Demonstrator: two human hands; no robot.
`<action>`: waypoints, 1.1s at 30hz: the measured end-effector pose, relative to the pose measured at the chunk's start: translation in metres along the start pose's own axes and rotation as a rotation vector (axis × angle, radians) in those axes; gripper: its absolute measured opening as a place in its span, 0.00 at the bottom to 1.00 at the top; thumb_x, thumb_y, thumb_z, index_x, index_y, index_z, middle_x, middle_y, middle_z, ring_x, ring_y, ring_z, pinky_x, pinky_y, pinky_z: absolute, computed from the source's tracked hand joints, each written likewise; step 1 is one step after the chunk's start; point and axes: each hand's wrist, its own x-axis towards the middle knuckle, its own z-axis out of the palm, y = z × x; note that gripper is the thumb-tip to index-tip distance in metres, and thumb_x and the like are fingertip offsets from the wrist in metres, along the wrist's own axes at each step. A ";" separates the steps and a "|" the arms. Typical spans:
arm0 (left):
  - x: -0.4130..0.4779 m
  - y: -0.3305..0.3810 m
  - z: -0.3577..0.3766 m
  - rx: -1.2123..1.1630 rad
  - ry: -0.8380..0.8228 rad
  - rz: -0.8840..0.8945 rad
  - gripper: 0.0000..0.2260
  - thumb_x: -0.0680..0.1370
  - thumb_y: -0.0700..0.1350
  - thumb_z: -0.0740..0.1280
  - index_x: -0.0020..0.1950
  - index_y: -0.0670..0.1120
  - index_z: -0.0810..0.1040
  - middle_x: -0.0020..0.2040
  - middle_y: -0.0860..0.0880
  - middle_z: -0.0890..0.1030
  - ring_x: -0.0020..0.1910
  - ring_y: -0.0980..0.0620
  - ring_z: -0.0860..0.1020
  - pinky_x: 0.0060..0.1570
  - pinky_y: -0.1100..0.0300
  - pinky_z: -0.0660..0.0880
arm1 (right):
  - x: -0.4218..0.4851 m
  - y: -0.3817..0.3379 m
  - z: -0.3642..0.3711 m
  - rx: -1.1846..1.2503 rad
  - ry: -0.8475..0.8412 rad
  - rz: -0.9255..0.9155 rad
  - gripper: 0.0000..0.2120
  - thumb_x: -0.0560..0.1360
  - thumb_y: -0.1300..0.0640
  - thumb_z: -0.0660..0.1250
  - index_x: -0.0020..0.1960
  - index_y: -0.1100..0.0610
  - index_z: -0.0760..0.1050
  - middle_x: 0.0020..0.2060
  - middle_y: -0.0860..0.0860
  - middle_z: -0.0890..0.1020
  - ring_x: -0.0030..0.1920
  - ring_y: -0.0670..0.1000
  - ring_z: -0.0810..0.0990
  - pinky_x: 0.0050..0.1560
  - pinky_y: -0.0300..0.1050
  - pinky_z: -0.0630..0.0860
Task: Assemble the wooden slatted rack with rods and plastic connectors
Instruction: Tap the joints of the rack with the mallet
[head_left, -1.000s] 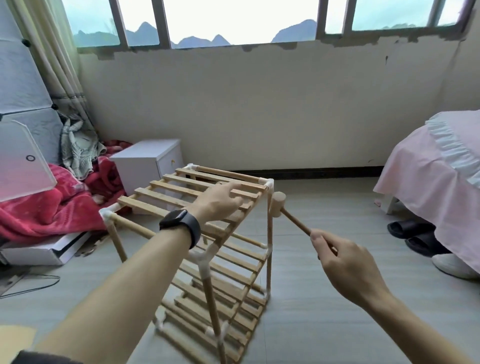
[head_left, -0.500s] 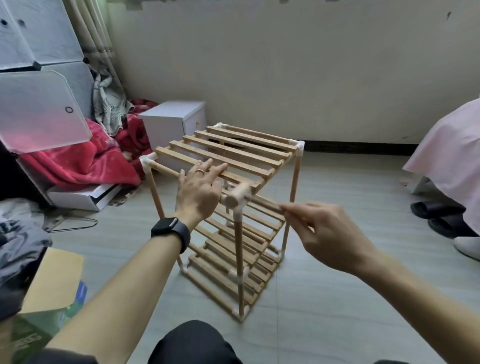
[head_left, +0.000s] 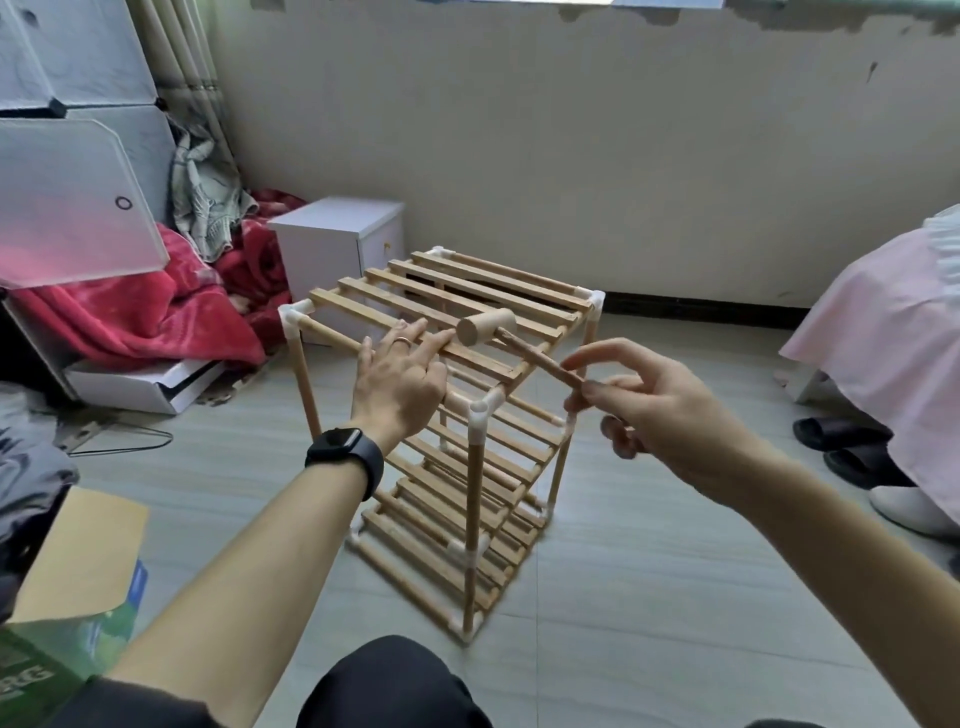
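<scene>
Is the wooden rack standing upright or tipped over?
Upright: the rack stands on its feet on the floor, posts vertical, slatted top facing up.

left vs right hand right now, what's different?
Left hand lies flat, fingers straight, on the rack's top slats; right hand pinches the mallet by its handle. Left hand wears a ring, with a black watch at the wrist; right hand shows neither. Both are up at the rack's top shelf.
</scene>
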 end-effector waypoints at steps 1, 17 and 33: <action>0.001 -0.001 0.000 -0.001 -0.003 -0.001 0.29 0.76 0.54 0.48 0.78 0.58 0.65 0.82 0.51 0.59 0.81 0.51 0.52 0.78 0.41 0.42 | 0.002 -0.009 0.001 0.113 -0.031 0.022 0.10 0.80 0.62 0.66 0.59 0.53 0.80 0.48 0.59 0.85 0.34 0.47 0.76 0.33 0.38 0.76; 0.001 -0.001 0.005 0.038 0.005 -0.006 0.26 0.78 0.52 0.50 0.77 0.58 0.66 0.82 0.50 0.59 0.81 0.51 0.51 0.77 0.40 0.41 | 0.072 -0.049 0.074 -0.515 0.484 -0.743 0.09 0.85 0.57 0.57 0.47 0.59 0.67 0.30 0.45 0.73 0.24 0.45 0.72 0.26 0.37 0.68; 0.005 -0.007 0.005 0.008 0.019 0.013 0.25 0.79 0.52 0.51 0.78 0.60 0.64 0.82 0.51 0.58 0.81 0.52 0.51 0.77 0.40 0.42 | 0.063 -0.018 0.067 -0.500 0.396 -0.664 0.12 0.86 0.54 0.54 0.51 0.61 0.70 0.31 0.52 0.77 0.26 0.51 0.75 0.26 0.49 0.74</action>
